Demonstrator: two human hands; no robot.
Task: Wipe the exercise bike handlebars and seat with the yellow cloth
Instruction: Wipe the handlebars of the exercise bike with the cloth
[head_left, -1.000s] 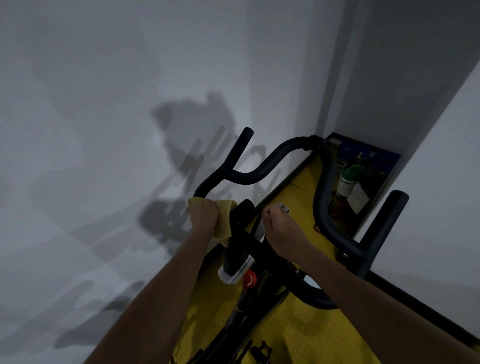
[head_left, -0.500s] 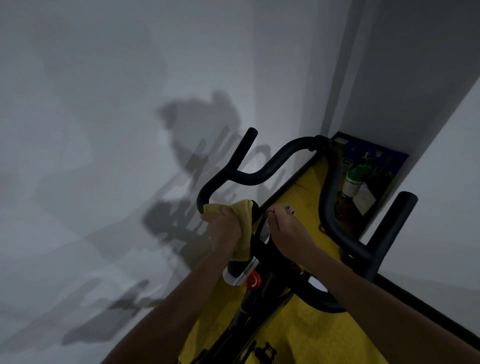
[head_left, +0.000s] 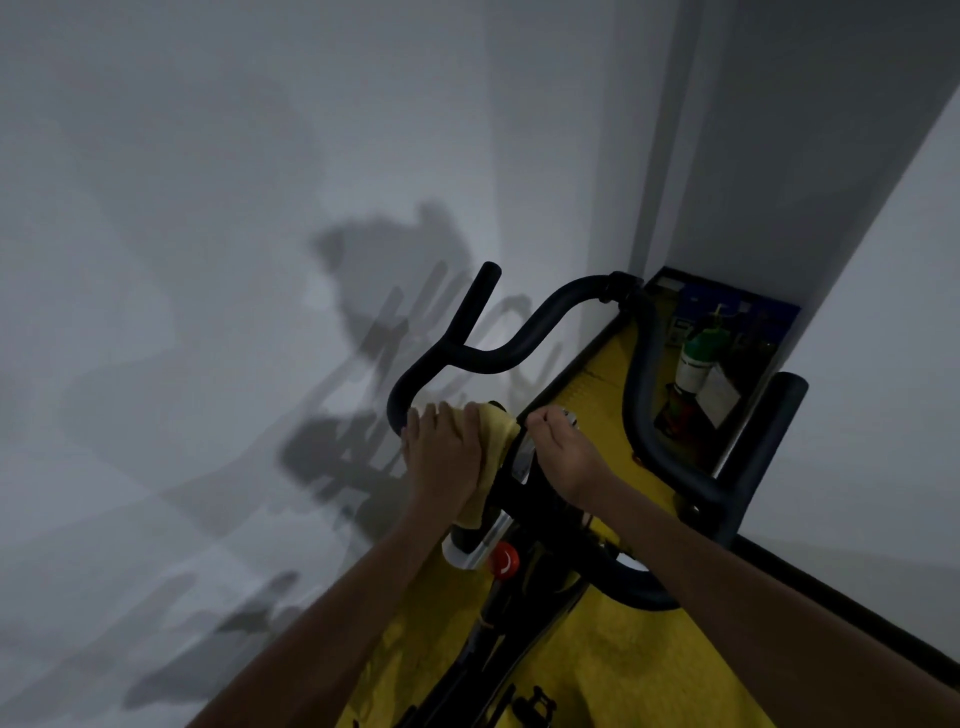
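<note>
**Left hand presses cloth to the bar**

Left hand (head_left: 445, 457) wraps the yellow cloth (head_left: 493, 441) against the handlebars (head_left: 524, 340) near the centre post. Soft, light and limp, the cloth probably handles best bunched in the palm; the padded bar should be rigid. Right hand (head_left: 563, 454) is curled, pinching something small I cannot identify. Far right, a box (head_left: 779, 322) holds a green-capped bottle (head_left: 698, 358). The seat is out of view.

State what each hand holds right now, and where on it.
The left hand presses the yellow cloth over the handlebar, at its left bend. The right hand grips a small silvery part at the bike's centre; exactly what cannot be told.
</note>
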